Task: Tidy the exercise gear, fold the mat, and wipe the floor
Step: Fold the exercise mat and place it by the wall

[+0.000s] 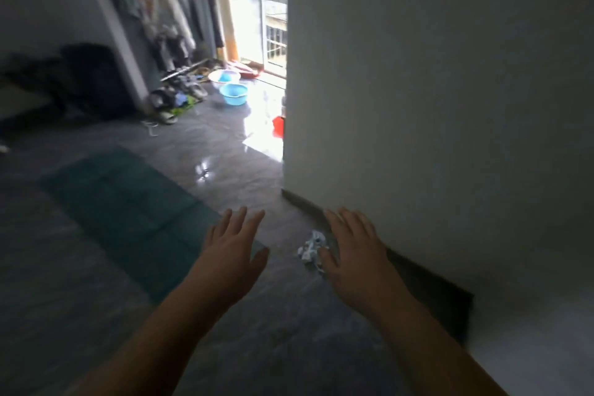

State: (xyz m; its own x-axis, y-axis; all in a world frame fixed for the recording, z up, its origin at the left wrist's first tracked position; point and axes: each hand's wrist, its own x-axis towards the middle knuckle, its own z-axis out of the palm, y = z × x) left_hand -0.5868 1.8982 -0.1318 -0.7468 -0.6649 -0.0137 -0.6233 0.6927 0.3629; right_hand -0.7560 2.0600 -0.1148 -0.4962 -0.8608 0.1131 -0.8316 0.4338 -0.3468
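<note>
A green exercise mat lies flat on the grey tiled floor, running from the middle left toward me. My left hand hovers over the mat's near corner, fingers spread, holding nothing. A crumpled white cloth lies on the floor by the foot of the wall. My right hand is just right of the cloth, fingers apart and empty, with its thumb close to the cloth.
A white wall with a dark skirting board fills the right side. Beyond its corner a bright doorway opens. Two blue basins, a red object, shoes and hanging clothes stand at the back left.
</note>
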